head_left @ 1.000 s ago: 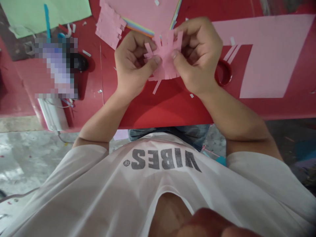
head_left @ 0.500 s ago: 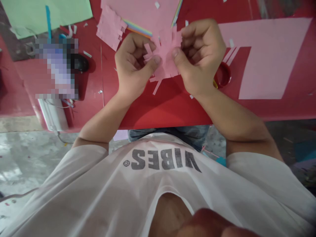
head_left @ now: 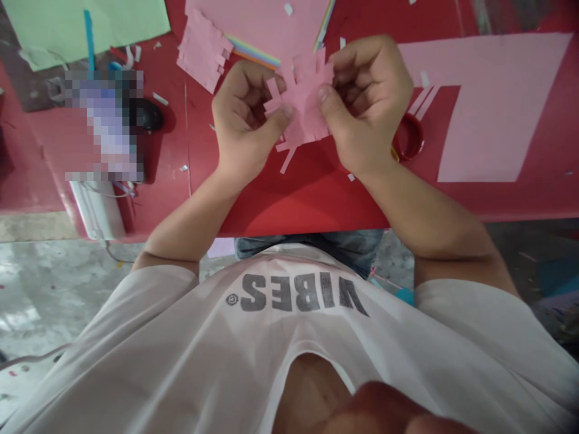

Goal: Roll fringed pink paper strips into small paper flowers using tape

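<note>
A piece of pink paper (head_left: 304, 99) with strips cut along its edges is held up between both hands above the red table. My left hand (head_left: 246, 120) pinches its left side, thumb on the near face and fingers behind. On the right side my right hand (head_left: 368, 99) grips it the same way, thumb near the upper right part. Several strips stick out, one dangling at the lower left. Another fringed pink paper piece (head_left: 203, 51) lies on the table beyond my left hand. Behind the held piece lies a larger pink sheet (head_left: 262, 24) with rainbow-striped edges.
Right of my right hand are a red tape roll (head_left: 411, 137) and a cut pink sheet (head_left: 488, 132). To the left stand a black computer mouse (head_left: 149, 114), a white power strip (head_left: 97, 211) and a green sheet (head_left: 90, 27). Paper scraps dot the red table (head_left: 307, 205).
The fringed paper has turned slightly and its face is flatter to view, with its top strips more spread. My hands have barely shifted and keep their hold.
</note>
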Demonstrator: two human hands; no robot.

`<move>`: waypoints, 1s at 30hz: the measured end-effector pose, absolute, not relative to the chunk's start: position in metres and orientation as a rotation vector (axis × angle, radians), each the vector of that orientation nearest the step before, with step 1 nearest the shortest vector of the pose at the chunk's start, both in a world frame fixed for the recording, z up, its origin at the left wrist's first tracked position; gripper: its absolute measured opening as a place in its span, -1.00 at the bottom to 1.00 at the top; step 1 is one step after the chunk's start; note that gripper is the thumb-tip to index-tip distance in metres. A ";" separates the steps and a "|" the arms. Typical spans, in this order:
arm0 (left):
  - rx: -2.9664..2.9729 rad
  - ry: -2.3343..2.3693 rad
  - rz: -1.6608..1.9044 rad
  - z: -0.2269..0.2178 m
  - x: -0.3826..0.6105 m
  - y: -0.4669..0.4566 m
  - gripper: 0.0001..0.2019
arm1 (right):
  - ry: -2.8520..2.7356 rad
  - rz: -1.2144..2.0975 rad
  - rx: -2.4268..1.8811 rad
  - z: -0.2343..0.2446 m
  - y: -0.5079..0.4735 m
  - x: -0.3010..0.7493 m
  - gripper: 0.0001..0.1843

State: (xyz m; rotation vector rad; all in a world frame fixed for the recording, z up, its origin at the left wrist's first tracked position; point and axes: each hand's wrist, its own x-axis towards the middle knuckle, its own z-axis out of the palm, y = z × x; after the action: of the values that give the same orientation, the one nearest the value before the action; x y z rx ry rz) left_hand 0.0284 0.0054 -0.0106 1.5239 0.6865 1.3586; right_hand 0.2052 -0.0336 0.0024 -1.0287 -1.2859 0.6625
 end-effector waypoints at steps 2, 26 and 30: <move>1.467 0.664 1.434 -0.015 0.028 0.010 -0.63 | -1.312 0.667 -1.075 0.003 -0.035 0.206 -0.83; 1.565 0.730 1.321 -0.008 0.021 0.005 -0.85 | -1.537 0.866 -0.950 -0.014 -0.030 0.205 -0.75; 1.528 0.754 1.298 -0.007 0.022 0.003 -0.86 | -1.518 0.865 -0.922 -0.011 -0.030 0.206 -0.77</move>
State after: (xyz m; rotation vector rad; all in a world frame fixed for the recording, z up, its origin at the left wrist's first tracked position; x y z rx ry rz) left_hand 0.0219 0.0026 -0.0072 1.5279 0.7536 1.2976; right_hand 0.2060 -0.0304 -0.0107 -0.9225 -1.5183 0.8654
